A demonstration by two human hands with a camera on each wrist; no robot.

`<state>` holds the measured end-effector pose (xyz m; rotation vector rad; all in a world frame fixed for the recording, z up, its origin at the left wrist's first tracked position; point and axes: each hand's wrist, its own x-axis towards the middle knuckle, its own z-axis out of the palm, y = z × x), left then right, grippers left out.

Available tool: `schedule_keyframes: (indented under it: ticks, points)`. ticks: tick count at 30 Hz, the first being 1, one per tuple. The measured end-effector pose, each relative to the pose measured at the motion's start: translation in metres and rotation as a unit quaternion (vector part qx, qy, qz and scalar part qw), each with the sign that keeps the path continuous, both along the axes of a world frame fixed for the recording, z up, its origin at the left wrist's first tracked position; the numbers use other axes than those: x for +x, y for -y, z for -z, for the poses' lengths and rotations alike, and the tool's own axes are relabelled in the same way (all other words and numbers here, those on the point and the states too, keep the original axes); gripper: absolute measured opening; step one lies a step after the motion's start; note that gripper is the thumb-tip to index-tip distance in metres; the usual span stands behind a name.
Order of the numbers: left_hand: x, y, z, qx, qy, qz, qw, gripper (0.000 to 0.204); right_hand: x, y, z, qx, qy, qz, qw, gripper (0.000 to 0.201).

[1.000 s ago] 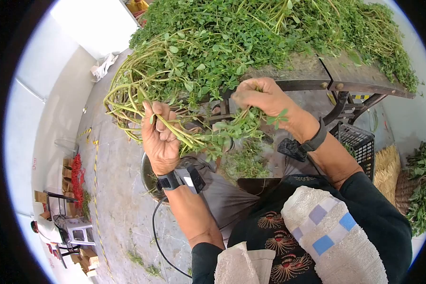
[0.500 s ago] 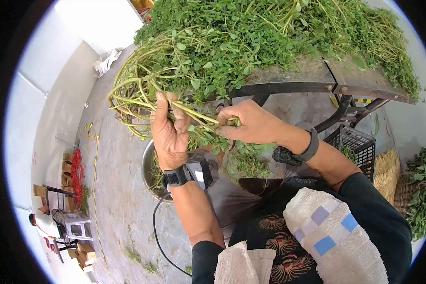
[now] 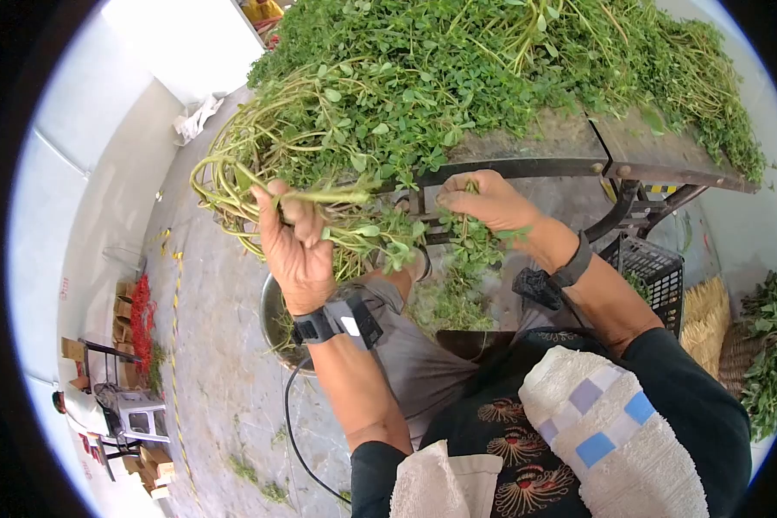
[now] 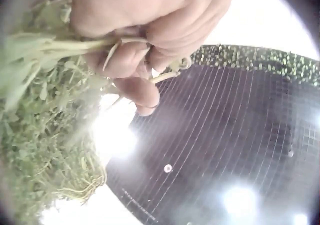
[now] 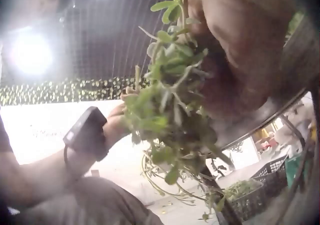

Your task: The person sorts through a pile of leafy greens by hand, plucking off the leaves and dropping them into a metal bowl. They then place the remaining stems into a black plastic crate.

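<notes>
My left hand (image 3: 298,259) grips a bunch of pale green stems (image 3: 341,196), their ends pointing right and blurred. Long looped stems (image 3: 220,177) trail out past its far side toward the table. In the left wrist view the curled fingers (image 4: 135,87) pinch the stems. To the right, just in front of the table edge, my right hand (image 3: 496,207) holds leafy green sprigs (image 3: 473,243) that hang below it. The right wrist view shows these sprigs (image 5: 170,102) close up, under the curled hand (image 5: 240,44). A gap separates the hands.
A large heap of leafy greens (image 3: 432,86) covers much of the wooden table (image 3: 548,138). Below are a metal basin (image 3: 273,319) at left and plant scraps (image 3: 457,302) on the floor. A black crate (image 3: 660,272) and wicker basket (image 3: 738,358) stand at right.
My right hand moved in to the stems beside the left hand, then drew back right with leafy sprigs. The left hand kept its grip and shifted slightly left.
</notes>
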<state>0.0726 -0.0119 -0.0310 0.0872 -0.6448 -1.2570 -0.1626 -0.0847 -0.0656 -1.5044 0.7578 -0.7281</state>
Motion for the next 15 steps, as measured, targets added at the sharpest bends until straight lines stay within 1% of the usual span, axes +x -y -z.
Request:
schedule_keyframes:
  ticks: [1,2,3,5,6,7,9,11,12,13,15]
  points:
    - [-0.002,-0.001,0.000,0.033,0.018,-0.039,0.999,0.026,-0.004,-0.003,0.003,0.050,0.078,-0.049,0.994,0.018]
    - [-0.007,0.001,-0.001,-0.003,0.031,0.013,0.999,0.032,-0.007,-0.006,-0.003,0.075,0.093,-0.061,0.991,0.018]
    - [-0.011,0.003,-0.002,-0.005,0.031,0.013,0.999,0.032,-0.008,-0.007,-0.007,0.073,0.093,-0.060,0.991,0.018]
    - [-0.025,0.004,-0.005,0.068,0.070,-0.071,0.993,0.042,-0.010,-0.009,-0.010,0.154,0.154,-0.097,0.971,0.021]
    - [-0.022,0.008,-0.003,0.022,0.099,-0.035,0.994,0.051,-0.009,-0.009,-0.011,0.154,0.156,-0.096,0.971,0.021]
    - [-0.024,0.009,-0.003,0.022,0.100,-0.034,0.994,0.051,-0.006,-0.009,-0.012,0.137,0.138,-0.105,0.975,0.022]
    - [-0.034,0.009,-0.009,0.032,0.127,-0.069,0.989,0.055,0.002,-0.008,-0.011,0.119,0.121,-0.115,0.979,0.024]
    - [-0.036,0.009,-0.009,0.031,0.140,-0.061,0.988,0.057,0.015,-0.006,-0.005,0.018,0.138,-0.099,0.985,0.023]
    - [-0.036,0.008,-0.009,0.031,0.151,-0.052,0.987,0.059,0.020,-0.007,-0.006,-0.023,0.119,-0.079,0.990,0.021]
    - [-0.035,0.008,-0.008,0.031,0.151,-0.053,0.987,0.059,0.025,-0.009,-0.007,-0.023,0.119,-0.079,0.989,0.021]
    - [-0.032,0.008,-0.006,0.021,0.134,-0.012,0.991,0.058,0.033,-0.016,-0.017,-0.170,0.108,-0.027,0.979,0.020]
